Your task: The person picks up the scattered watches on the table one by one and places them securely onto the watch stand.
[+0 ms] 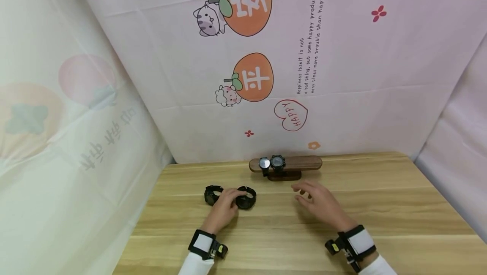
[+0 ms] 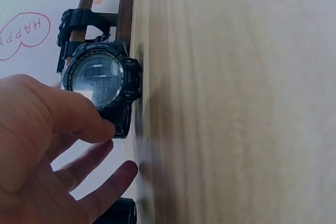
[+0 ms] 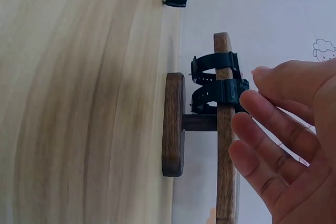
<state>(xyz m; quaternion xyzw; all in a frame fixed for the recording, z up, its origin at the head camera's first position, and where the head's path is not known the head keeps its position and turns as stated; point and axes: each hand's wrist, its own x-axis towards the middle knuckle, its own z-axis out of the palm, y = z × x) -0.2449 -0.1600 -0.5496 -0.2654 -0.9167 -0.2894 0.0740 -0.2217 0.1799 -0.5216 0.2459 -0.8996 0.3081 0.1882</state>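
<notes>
My left hand (image 1: pixel 224 209) pinches a black digital wristwatch (image 1: pixel 245 201) at the left of the table. In the left wrist view the thumb lies against the lower edge of its round face (image 2: pixel 97 80); the index finger is mostly hidden behind it. Just left of that hand stands a second black watch (image 1: pixel 210 196). My right hand (image 1: pixel 321 205) hovers over the table with fingers loosely bent and holds nothing. It is close to a dark wooden watch stand (image 1: pixel 306 162), whose bar carries a pale-faced watch (image 1: pixel 264 164) and a black watch (image 1: pixel 278 162) near its left end.
The light wood table (image 1: pixel 274 241) ends at the back against a white printed cloth (image 1: pixel 342 110). More cloth (image 1: pixel 95 173) hangs along the left side. Each wrist wears a strapped-on camera, the right camera (image 1: pixel 335 246) and the left camera (image 1: pixel 220 250).
</notes>
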